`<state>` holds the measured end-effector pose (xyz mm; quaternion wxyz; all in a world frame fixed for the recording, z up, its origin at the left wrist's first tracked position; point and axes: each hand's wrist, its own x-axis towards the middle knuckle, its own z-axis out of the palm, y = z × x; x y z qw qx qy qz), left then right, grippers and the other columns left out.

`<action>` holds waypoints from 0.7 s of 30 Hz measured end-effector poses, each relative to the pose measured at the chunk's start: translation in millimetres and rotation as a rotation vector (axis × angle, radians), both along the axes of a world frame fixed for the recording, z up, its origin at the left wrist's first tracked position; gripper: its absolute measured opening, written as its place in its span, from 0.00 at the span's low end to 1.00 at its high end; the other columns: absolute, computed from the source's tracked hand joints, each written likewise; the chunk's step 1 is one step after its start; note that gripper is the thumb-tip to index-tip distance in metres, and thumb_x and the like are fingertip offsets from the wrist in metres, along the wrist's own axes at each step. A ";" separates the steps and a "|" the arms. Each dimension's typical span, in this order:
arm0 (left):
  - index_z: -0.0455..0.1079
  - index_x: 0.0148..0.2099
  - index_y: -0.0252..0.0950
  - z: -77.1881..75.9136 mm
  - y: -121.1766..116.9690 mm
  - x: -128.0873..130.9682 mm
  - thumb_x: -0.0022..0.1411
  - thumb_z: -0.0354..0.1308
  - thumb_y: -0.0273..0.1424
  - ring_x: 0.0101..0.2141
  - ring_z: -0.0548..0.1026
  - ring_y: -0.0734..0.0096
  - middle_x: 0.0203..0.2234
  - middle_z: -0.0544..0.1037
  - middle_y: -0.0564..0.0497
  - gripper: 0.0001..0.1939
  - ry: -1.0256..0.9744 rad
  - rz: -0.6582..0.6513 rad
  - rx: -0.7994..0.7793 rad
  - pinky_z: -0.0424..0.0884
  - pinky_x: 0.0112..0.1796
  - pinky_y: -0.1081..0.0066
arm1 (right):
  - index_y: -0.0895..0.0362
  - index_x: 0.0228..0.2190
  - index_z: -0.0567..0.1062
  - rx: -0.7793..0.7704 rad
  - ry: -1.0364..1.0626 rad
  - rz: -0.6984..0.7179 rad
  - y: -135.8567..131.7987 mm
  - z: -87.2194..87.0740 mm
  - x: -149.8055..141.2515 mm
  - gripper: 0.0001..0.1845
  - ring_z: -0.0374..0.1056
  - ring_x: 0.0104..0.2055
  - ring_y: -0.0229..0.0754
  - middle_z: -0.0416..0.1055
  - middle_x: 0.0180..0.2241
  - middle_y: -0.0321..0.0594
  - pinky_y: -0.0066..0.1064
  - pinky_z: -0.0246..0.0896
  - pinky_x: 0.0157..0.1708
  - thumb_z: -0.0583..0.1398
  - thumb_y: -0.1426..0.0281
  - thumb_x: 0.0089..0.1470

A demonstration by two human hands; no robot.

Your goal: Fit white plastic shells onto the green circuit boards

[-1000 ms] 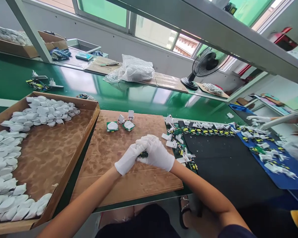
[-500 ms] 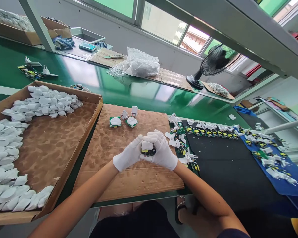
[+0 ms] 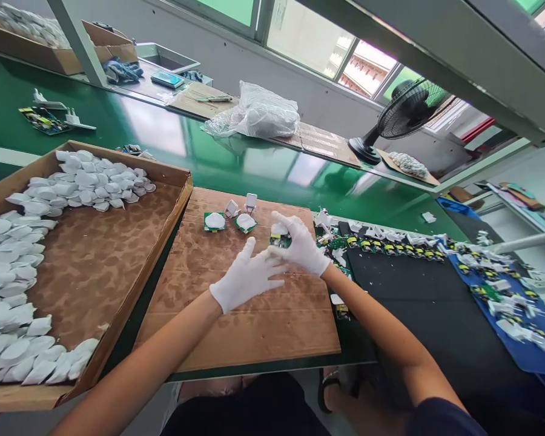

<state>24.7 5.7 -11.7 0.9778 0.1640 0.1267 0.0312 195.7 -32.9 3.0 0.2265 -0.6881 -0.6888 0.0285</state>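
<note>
My right hand (image 3: 302,247), in a white cotton glove, is shut on a small green circuit board (image 3: 276,240) with a white plastic part on top (image 3: 279,229). Its fingers hide much of the board. My gloved left hand (image 3: 247,278) lies just nearer me, fingers spread and empty, its fingertips close to the right hand. Both hands are over a brown cardboard sheet (image 3: 254,321). Beyond them sit two green boards with white domes (image 3: 215,221) (image 3: 246,223) and two small white plug parts (image 3: 231,209) (image 3: 251,201).
To the left, a cardboard tray (image 3: 118,172) holds many white plastic shells (image 3: 79,184). To the right, a black mat (image 3: 413,303) and a blue mat (image 3: 518,339) carry rows of boards with white plug parts. Behind lie a green bench, a plastic bag (image 3: 258,112) and a fan (image 3: 406,112).
My hands have come apart. The left has let go of the board and opened, while the right has carried it toward the far side. The view has also shifted slightly.
</note>
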 end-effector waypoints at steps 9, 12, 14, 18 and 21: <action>0.71 0.24 0.33 -20.6 -2.2 6.7 0.61 0.47 0.44 0.51 0.65 0.58 0.52 0.68 0.46 0.23 0.049 0.206 0.069 0.60 0.50 0.58 | 0.59 0.56 0.60 -0.099 -0.279 -0.384 125.9 -6.1 80.9 0.38 0.53 0.55 0.54 0.62 0.52 0.51 0.46 0.41 0.54 0.61 0.59 0.46; 0.59 0.15 0.33 -23.5 2.8 6.1 0.59 0.52 0.39 0.32 0.73 0.69 0.24 0.73 0.48 0.24 0.133 0.267 0.022 0.66 0.42 0.63 | 0.60 0.55 0.61 -0.025 -0.279 -0.208 124.0 1.7 56.1 0.31 0.53 0.56 0.51 0.59 0.55 0.49 0.42 0.44 0.54 0.58 0.61 0.51; 0.54 0.15 0.34 -23.9 4.8 6.2 0.59 0.53 0.37 0.20 0.66 0.75 0.12 0.61 0.55 0.24 0.180 0.262 -0.024 0.68 0.35 0.67 | 0.57 0.53 0.63 -0.077 -0.322 0.099 113.0 8.1 30.2 0.24 0.57 0.53 0.47 0.62 0.54 0.44 0.37 0.49 0.51 0.54 0.67 0.54; 0.60 0.23 0.34 -23.6 4.1 6.5 0.61 0.51 0.34 0.15 0.58 0.81 0.12 0.56 0.60 0.15 0.200 0.360 -0.068 0.67 0.30 0.70 | 0.55 0.55 0.60 -0.163 -0.607 0.396 92.8 16.4 -20.6 0.28 0.57 0.49 0.52 0.59 0.56 0.44 0.40 0.54 0.42 0.53 0.72 0.51; 0.67 0.34 0.31 -24.7 7.1 4.7 0.62 0.48 0.35 0.17 0.63 0.78 0.13 0.58 0.59 0.13 0.223 0.447 -0.096 0.68 0.34 0.69 | 0.60 0.55 0.58 -0.165 -0.783 0.309 87.0 16.6 -42.4 0.29 0.56 0.48 0.57 0.58 0.55 0.52 0.42 0.54 0.38 0.54 0.71 0.50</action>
